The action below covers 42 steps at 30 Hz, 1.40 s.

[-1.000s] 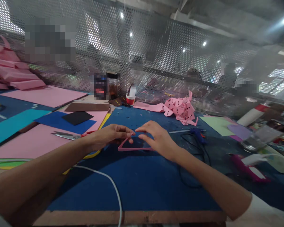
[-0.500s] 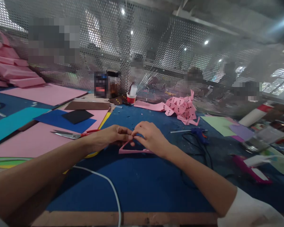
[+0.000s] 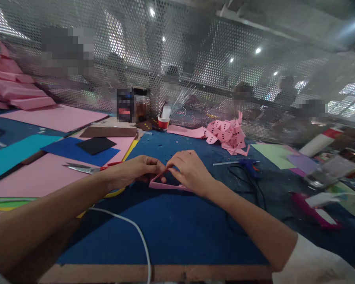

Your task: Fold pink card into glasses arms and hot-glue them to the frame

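A narrow pink strip, bent into a loop with a sharp corner on the left, is held just above the blue tabletop. My left hand has its fingers closed on the upper part of the strip. Fingertips of my right hand pinch it close beside them, and the strip's lower right end passes behind this hand. Red-handled scissors lie on a pink sheet, their handle partly behind my left wrist.
Folded pink pieces and a blue glue gun lie to the right. A red and white cup stands at the back. A white cable crosses the front; coloured sheets cover the left.
My right hand has shifted slightly, and the pink strip's lower edge has risen and tilted a little. Both hands keep their hold on it.
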Motion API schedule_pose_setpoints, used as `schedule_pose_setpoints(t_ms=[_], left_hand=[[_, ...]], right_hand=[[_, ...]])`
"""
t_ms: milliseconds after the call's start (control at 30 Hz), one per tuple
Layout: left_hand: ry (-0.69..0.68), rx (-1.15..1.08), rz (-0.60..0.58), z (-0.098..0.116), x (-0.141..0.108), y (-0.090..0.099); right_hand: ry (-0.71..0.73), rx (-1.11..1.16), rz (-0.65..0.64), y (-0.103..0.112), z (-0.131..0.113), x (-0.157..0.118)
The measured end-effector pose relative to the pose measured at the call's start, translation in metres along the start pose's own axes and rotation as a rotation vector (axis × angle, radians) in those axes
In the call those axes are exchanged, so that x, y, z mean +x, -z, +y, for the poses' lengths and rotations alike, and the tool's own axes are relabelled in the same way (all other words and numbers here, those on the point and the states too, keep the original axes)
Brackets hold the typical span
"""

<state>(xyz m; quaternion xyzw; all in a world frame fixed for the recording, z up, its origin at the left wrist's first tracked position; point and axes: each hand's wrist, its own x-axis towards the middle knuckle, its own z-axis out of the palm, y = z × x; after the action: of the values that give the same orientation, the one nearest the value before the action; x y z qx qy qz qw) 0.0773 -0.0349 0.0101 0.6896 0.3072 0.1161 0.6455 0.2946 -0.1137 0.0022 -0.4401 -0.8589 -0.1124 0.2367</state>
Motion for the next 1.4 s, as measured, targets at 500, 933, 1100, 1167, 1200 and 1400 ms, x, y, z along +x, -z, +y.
schedule_pose_setpoints(t_ms=[500,933,1100,1167,1200,1400], left_hand=[[0.040,-0.143,-0.028,-0.004,0.004,0.000],[0.107,-0.236,-0.019,-0.003,0.001,-0.001],[0.037,-0.161,0.019,-0.002,0.002,-0.004],[0.000,-0.121,0.064,-0.001,0.003,-0.007],[-0.022,-0.088,0.092,-0.001,0.003,-0.008],[-0.169,0.205,0.250,-0.005,0.000,-0.018]], right_hand=[[0.045,-0.065,0.020,0.001,-0.001,-0.002],[0.114,-0.170,0.070,0.003,-0.002,-0.003],[0.111,-0.176,0.074,0.000,-0.002,-0.003],[0.107,-0.175,0.085,0.000,-0.001,-0.003],[0.104,-0.174,0.087,-0.001,-0.001,-0.003],[0.044,-0.082,0.081,0.000,-0.004,-0.003]])
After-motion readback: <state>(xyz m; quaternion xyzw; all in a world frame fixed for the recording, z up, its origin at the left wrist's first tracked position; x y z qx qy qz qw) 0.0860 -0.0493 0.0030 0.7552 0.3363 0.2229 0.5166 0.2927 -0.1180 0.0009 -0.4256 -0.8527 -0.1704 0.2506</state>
